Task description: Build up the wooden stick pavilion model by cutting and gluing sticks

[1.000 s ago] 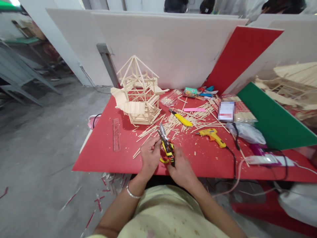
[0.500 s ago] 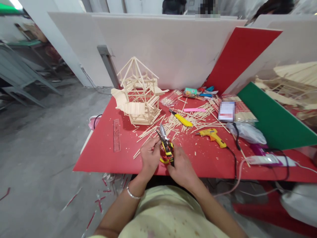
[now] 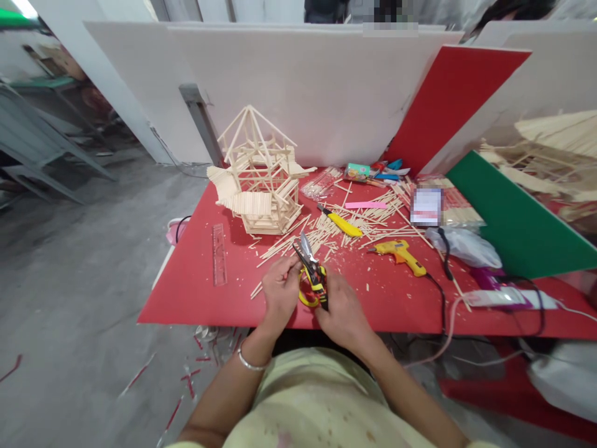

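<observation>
My right hand (image 3: 342, 305) is wrapped round multi-purpose scissors (image 3: 317, 278) with black and yellow handles. Their blades point away from me over the red tabletop, slightly apart, and a yellow handle loop shows on the left side. Close beside the blades, my left hand (image 3: 281, 289) is pinched closed; whatever lies between its fingertips is too small to make out. Beyond both hands, loose thin wooden sticks (image 3: 321, 233) are scattered. A pavilion-like model (image 3: 256, 202) of such sticks, with an open peaked roof frame, stands upright behind them, at the left.
On the red table (image 3: 177, 295) lie a clear ruler (image 3: 219, 255), a yellow utility knife (image 3: 342, 223), a pink strip (image 3: 366, 205) and a corded yellow glue gun (image 3: 401, 254). A green board (image 3: 517, 218) leans at the right. White panels (image 3: 298, 93) stand behind.
The scissors' yellow handle loop has swung out to the left and shows more fully. Both hands stay in nearly the same place. The view has shifted slightly.
</observation>
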### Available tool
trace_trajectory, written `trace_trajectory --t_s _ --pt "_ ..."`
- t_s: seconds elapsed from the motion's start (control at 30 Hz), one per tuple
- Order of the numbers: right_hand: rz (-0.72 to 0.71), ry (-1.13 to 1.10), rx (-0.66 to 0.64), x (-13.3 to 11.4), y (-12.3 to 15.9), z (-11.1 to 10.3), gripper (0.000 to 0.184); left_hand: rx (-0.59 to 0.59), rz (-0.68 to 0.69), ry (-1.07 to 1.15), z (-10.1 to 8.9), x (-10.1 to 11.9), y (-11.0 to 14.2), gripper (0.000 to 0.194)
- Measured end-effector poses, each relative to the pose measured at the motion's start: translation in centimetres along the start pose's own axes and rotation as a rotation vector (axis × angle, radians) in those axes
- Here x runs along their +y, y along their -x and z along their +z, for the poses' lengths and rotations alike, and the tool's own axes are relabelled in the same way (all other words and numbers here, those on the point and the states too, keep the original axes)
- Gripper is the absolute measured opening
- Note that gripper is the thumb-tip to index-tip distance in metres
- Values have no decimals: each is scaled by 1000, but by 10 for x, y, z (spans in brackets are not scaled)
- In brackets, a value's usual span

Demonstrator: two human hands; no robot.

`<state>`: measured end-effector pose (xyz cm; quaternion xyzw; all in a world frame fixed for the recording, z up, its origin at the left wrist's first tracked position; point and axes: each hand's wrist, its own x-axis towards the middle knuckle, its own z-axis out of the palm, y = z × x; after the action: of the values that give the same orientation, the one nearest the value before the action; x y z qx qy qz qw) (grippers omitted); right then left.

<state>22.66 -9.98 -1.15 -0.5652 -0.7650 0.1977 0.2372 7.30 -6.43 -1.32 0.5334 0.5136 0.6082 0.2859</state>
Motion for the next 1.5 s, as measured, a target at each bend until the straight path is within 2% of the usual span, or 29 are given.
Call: trace_trajectory --t_s 0.17,0.3,0.5,0.63,0.73,0.83,0.9,1.0,1.1,1.17,1.23,1.3,1.37,1.43,1.5 --pt "41 -85 18 -3 2 4 53 5 -16 12 2 0 4 16" --pt "141 -142 18 3 4 13 52 -11 -48 20 7 4 5 17" --pt "21 0 75 17 0 4 62 -23 -108 81 10 7 2 18" --pt "23 22 53 15 1 0 72 -25 -135 110 10 4 0 17" --pt "18 8 48 11 2 3 73 -19 -150 114 9 4 0 15" --pt "-9 8 46 18 3 4 71 19 -205 157 8 4 0 14" --pt "27 87 68 31 3 -1 68 48 -286 220 8 3 -1 17" --pt "229 312 100 56 5 -14 69 67 -417 356 7 0 -3 23" --pt "432 542 39 68 10 -29 72 -12 -516 486 6 -3 -6 29" --pt "439 618 23 64 12 -37 72 -82 -545 546 6 -2 -8 30" --pt "335 606 70 54 10 -41 69 -119 -548 583 6 -1 -9 30" --pt "201 527 112 46 1 -43 63 -138 -552 591 7 0 -10 31" --pt "107 438 100 44 -20 -44 55 -160 -562 586 6 -1 -10 32" --pt "87 413 54 50 -53 -45 49 -177 -570 585 6 -4 -11 34" --pt "139 472 36 62 -94 -46 49 -184 -574 599 5 -7 -10 36"
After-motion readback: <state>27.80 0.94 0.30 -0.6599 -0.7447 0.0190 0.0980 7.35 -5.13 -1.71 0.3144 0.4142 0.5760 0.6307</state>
